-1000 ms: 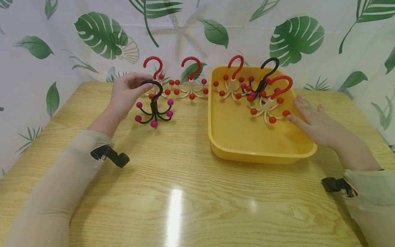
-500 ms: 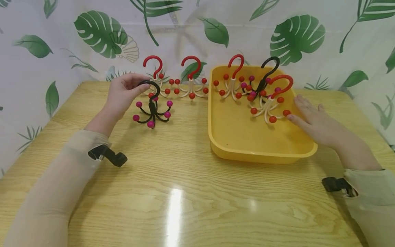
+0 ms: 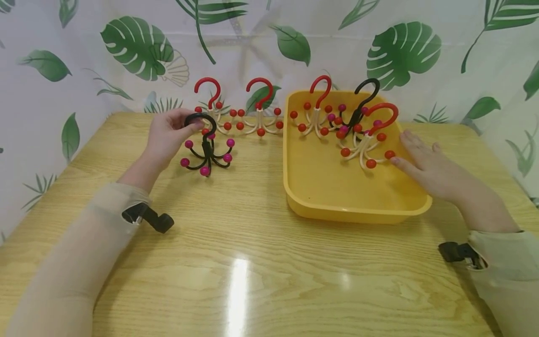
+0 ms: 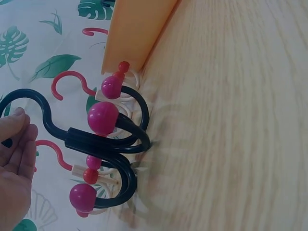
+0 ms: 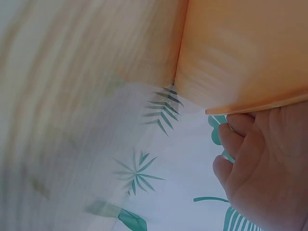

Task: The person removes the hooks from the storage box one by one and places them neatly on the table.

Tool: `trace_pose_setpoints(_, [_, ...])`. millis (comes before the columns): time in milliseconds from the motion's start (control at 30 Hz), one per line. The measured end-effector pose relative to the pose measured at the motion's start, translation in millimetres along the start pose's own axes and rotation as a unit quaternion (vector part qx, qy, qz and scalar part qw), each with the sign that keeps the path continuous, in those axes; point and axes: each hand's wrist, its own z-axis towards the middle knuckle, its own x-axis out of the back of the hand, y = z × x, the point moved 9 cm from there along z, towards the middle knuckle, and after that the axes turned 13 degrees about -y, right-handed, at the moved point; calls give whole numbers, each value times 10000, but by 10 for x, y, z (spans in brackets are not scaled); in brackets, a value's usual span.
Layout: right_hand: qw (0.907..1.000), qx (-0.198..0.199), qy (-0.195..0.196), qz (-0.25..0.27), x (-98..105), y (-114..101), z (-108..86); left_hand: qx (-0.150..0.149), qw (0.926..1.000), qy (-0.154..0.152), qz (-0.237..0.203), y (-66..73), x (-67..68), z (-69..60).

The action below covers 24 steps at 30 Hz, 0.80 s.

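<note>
My left hand (image 3: 166, 135) pinches the top of the curved hook of a black hanger (image 3: 207, 149) with magenta balls, which stands upright on the table at the left. In the left wrist view the thumb and fingers (image 4: 19, 144) are at the hook of this black hanger (image 4: 89, 140). My right hand (image 3: 442, 171) rests on the right rim of a yellow tray (image 3: 320, 208), fingers extended. In the right wrist view the right hand (image 5: 269, 168) lies against the tray's side (image 5: 231, 53). Inside the tray are two red-hooked hangers (image 3: 317, 121) and a black one (image 3: 357, 114).
Two red-hooked hangers with cream arms stand behind the left hand's hanger, one partly hidden (image 3: 210, 86) and one beside the tray (image 3: 260, 112). A leaf-patterned cloth (image 3: 248, 56) hangs behind the wooden table (image 3: 189, 262).
My left hand and the black hanger have moved slightly left and lower, and the hanger now seems to stand on the table. The right hand and the tray have stayed in place.
</note>
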Motion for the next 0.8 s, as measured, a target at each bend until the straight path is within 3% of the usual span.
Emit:
trace_pose_setpoints(300, [10000, -17, 0, -48, -1, 14, 5, 82, 9999, 30, -101, -20, -40, 13])
trace_pose_setpoints(400, [10000, -29, -13, -61, -8, 17, 11, 162, 9998, 44, 122, 11, -23, 25])
trace_pose_setpoints(567, [10000, -39, -4, -38, -7, 20, 12, -95, 9977, 120, 661, 182, 0, 47])
trace_pose_setpoints(800, [10000, -35, -7, -13, 0, 12, 10, -439, 9978, 249, 420, 430, -71, 87])
